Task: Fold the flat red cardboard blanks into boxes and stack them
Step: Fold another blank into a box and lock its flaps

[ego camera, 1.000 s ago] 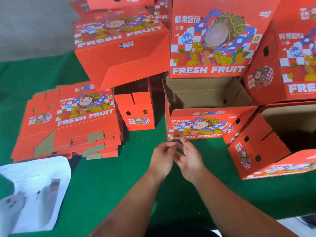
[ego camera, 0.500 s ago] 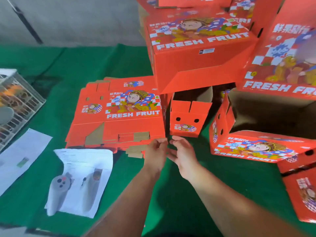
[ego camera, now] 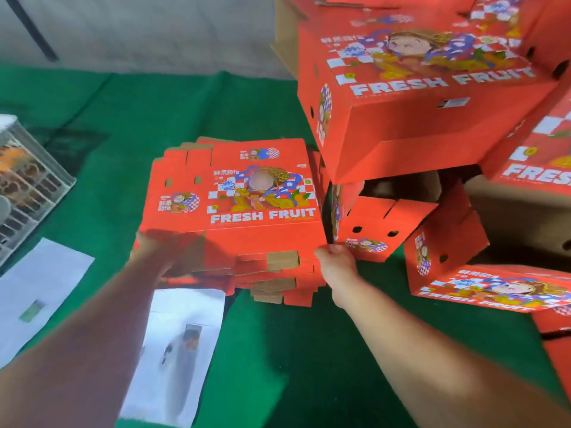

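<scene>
A stack of flat red "FRESH FRUIT" blanks (ego camera: 265, 281) lies on the green cloth at centre. The top blank (ego camera: 234, 180) faces up. My left hand (ego camera: 154, 251), blurred by motion, grips that blank at its near left corner. My right hand (ego camera: 335, 264) pinches its near right corner. Folded red boxes stand to the right: a large one (ego camera: 417, 118) sits on top of others, and a smaller open one (ego camera: 380, 230) touches the stack's right side.
Another folded box (ego camera: 494, 288) lies on its side at the right. A paper sheet with a grey controller (ego camera: 182, 350) lies in front of the stack, and a second sheet (ego camera: 43, 282) lies at the left. A wire crate (ego camera: 27, 180) stands at the left edge.
My view has swung left and closer to the flat stack. Both hands moved apart from the middle and took hold of the top blank's near corners.
</scene>
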